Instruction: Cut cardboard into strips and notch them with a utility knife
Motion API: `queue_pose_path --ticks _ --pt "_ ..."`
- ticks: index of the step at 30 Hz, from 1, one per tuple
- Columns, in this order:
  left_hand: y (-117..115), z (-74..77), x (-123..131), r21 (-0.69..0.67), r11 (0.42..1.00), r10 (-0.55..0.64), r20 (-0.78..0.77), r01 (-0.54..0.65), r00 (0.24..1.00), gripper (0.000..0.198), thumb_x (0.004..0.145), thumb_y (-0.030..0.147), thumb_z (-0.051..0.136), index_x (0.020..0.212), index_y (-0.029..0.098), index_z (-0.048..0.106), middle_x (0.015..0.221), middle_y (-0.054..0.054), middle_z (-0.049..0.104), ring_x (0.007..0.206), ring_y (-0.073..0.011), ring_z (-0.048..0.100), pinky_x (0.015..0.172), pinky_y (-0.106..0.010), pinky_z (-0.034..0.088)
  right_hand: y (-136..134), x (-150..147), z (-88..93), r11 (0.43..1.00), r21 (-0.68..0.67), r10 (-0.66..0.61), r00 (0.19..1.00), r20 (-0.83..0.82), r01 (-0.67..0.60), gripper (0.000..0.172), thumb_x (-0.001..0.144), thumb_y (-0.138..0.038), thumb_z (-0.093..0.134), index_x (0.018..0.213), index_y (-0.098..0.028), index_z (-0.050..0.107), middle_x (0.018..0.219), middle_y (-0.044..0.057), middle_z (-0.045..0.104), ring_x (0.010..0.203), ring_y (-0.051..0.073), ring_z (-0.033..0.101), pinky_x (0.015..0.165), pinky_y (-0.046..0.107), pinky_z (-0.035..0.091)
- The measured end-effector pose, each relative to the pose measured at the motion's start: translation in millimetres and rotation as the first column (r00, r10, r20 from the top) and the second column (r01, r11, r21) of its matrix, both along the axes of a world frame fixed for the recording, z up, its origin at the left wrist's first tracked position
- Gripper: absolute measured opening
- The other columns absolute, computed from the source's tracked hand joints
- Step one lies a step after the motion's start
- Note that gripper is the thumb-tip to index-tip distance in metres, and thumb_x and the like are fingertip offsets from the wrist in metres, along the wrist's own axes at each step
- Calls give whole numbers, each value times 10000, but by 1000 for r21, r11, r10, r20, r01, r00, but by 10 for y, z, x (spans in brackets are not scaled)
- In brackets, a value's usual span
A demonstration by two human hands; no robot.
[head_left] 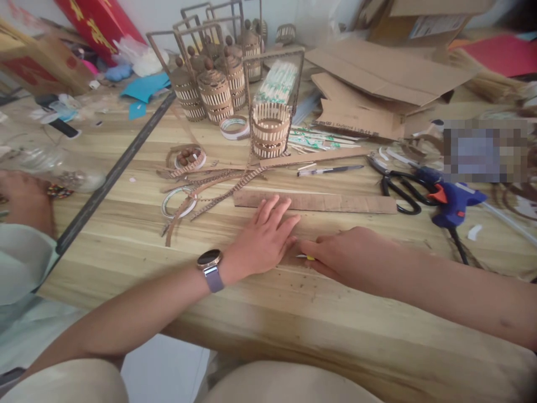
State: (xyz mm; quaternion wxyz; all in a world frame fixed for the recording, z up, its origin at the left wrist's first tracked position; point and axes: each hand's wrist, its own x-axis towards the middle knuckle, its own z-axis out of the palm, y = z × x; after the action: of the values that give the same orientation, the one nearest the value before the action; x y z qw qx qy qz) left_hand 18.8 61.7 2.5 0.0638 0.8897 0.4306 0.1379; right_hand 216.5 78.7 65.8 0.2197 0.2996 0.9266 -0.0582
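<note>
My left hand [264, 238], with a watch [210, 260] on its wrist, lies flat on the table with fingers spread. Its fingertips rest on the lower edge of a long corrugated cardboard strip [335, 202]. Just right of its thumb, my right hand [339, 254] is closed around a utility knife [310, 258]. Only a bit of yellow and a pale blade tip show from the knife; the rest is hidden in the fist. Behind the strip stands a small round lantern-like frame [271, 131] of sticks and cardboard with a tall handle.
Scissors [403, 187] and a blue glue gun [455, 201] lie at the right. A pen [329, 170], tape rolls [178, 202] and thin cardboard strips sit beyond my hands. Several finished lanterns [213, 89] and cardboard sheets [390, 67] stand behind. Another person's hand [23, 198] is at the left.
</note>
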Motion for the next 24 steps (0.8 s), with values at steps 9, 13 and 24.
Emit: queue_pose_path --ticks 9,13,24 --pt "3 20 10 -14 1000 3 -13 -3 1000 386 1021 275 424 1353 96 506 1545 -239 375 1504 -380 198 1175 -638 268 20 -1 -26 1000 -13 15 998 -55 -16 115 911 -181 523 947 -204 630 622 -14 659 471 149 601 445 286 227" --pt "3 18 13 -24 1000 -1 -10 1 1000 398 1013 261 437 1356 70 503 1544 -254 366 1504 -388 191 1189 -622 247 21 -29 -11 1000 -9 15 1000 26 -15 178 899 -139 525 1021 -211 632 635 -7 670 500 165 620 442 274 233" --pt "3 2 16 -11 1000 7 -19 -8 1000 398 1018 268 419 1358 77 497 1547 -243 370 1500 -386 203 1185 -619 254 20 -72 41 999 -9 36 997 70 -35 211 883 -119 540 1054 -210 625 672 -2 698 541 184 663 413 291 150"
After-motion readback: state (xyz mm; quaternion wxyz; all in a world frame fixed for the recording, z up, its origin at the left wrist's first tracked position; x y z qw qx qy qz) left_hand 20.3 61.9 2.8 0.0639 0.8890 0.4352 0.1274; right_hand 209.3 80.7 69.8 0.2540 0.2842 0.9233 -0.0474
